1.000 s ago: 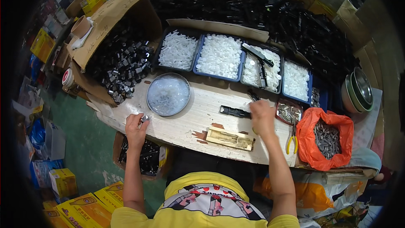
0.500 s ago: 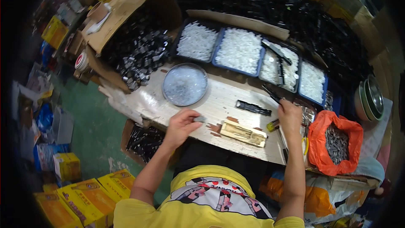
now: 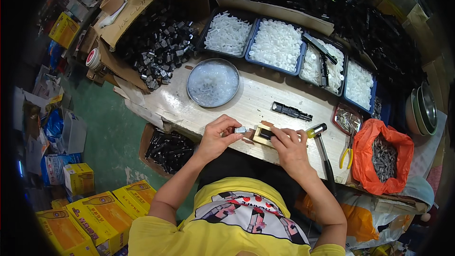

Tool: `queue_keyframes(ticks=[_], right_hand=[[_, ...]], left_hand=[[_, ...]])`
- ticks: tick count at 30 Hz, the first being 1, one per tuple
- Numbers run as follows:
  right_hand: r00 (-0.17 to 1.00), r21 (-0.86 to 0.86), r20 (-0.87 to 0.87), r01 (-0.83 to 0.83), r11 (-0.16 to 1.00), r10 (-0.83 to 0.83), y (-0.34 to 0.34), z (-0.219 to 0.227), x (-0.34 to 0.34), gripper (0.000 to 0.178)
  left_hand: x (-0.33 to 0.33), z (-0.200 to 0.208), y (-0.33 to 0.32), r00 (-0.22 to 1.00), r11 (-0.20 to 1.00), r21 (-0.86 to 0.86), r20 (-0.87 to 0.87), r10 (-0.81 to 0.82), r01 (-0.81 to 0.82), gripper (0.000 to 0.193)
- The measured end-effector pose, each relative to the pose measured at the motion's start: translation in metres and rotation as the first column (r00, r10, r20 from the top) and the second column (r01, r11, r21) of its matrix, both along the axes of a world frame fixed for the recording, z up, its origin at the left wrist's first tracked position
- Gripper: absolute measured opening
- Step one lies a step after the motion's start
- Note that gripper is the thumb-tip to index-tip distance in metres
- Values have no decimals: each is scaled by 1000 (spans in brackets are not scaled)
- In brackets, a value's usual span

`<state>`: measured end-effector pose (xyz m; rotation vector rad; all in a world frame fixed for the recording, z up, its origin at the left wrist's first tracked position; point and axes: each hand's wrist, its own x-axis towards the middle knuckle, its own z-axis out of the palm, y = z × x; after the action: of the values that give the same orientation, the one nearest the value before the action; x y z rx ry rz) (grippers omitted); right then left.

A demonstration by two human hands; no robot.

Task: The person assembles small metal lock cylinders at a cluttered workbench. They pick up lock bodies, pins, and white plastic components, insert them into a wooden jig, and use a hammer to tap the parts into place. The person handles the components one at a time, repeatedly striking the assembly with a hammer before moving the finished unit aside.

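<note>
My left hand pinches a small silvery metal block between thumb and fingertips, just left of the cream-coloured fixture block. In the hollow of that fixture lies a black plastic part. My right hand is over the fixture with bent fingers on the black part, hiding much of both. Another black part, long and narrow, rests on the bench beyond. To the right of my right hand is a hammer with a yellow face on its head.
A round tray of small clear pieces stands at left, before a carton of metal blocks. Bins of white parts line the back. On the right are yellow-handled pliers and an orange bag of grey pieces.
My right hand has moved left, bringing the black part from above the bench's right side into the fixture. My left hand has shifted right toward the fixture with the metal block.
</note>
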<state>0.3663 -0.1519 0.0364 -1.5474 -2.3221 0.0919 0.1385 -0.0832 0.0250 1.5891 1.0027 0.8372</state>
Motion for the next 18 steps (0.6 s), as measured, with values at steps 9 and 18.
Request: queue_keyframes(ticks=[9, 18], right_hand=[[998, -104, -65, 9, 994, -16, 3, 10, -2, 21], [995, -181, -98, -43, 983, 25, 5, 18, 9, 36]], left_hand=[[24, 4, 3, 995, 994, 55, 28, -97, 95, 21], [24, 2, 10, 994, 993, 58, 25, -109, 107, 19]])
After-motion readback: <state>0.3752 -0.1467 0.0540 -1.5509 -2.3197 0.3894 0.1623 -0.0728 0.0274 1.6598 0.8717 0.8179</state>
